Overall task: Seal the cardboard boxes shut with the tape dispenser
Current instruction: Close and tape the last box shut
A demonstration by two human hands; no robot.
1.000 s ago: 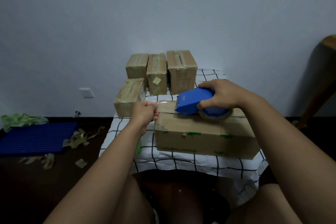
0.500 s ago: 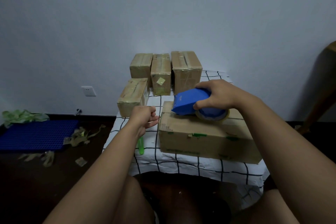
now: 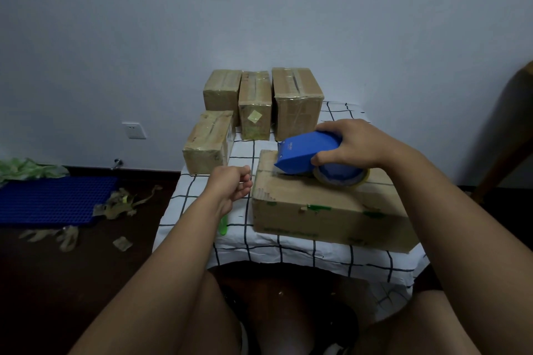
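Note:
A large cardboard box (image 3: 326, 210) lies on the checked tablecloth (image 3: 288, 251) in front of me. My right hand (image 3: 352, 147) grips the blue tape dispenser (image 3: 305, 158), whose nose and tape roll rest on the box's top near its left end. My left hand (image 3: 230, 187) hovers just left of the box's left side with its fingers curled; I see nothing in it. Four smaller taped boxes stand behind: one at the left (image 3: 206, 143) and three in a row at the back (image 3: 255, 104).
A green object (image 3: 223, 225) lies on the cloth, partly under my left wrist. On the dark floor at the left are a blue plastic mat (image 3: 52, 199) and torn tape scraps (image 3: 121, 204). A wooden chair (image 3: 507, 135) stands at the right.
My left hand, which pinched the tape end at the box's upper left edge, has dropped lower and drawn slightly away from the box. The dispenser has stayed near the box's left end.

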